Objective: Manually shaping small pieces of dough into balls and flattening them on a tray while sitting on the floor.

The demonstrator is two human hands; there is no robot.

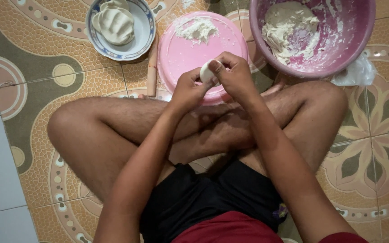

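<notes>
The dough piece (pixel 206 72) sits pinched between your two hands, above your crossed legs. Your left hand (pixel 186 87) cups it from below, fingers curled close; your right hand (pixel 232 72) grips its top edge. Just beyond them lies a pink tray (pixel 181 54) with flour, a rolling pin (pixel 152 67) at its left. Farther off, a basin (pixel 338 58) and a bowl (pixel 146 31) hold dough.

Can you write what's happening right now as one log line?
left hand: holds dough piece | right hand: pinches it | below: pink tray | near: pink basin, bowl

A home floor: patterned tiles (pixel 46 54), pink basin (pixel 361 40) of dough, rolling pin (pixel 152 67).
</notes>
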